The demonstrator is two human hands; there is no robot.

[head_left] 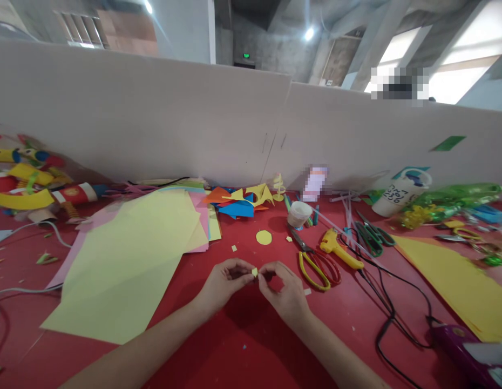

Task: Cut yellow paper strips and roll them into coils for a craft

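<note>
Over a red table by pale panels, both hands' fingers pinch yellow paper.

The tiny yellow bit I pinch looks like paper, dull and thin. The big pale yellow sheet, reaching from near the back edge of the tabletop, is paper too — smooth and not shiny. The red top itself looks smooth, with a soft shine. The scissors have metal blades and smooth plastic handles. Beside them, the yellow glue gun looks like hard plastic. By the back edge, over on my right, the green wrap is see-through plastic — crinkly and very shiny.
</note>
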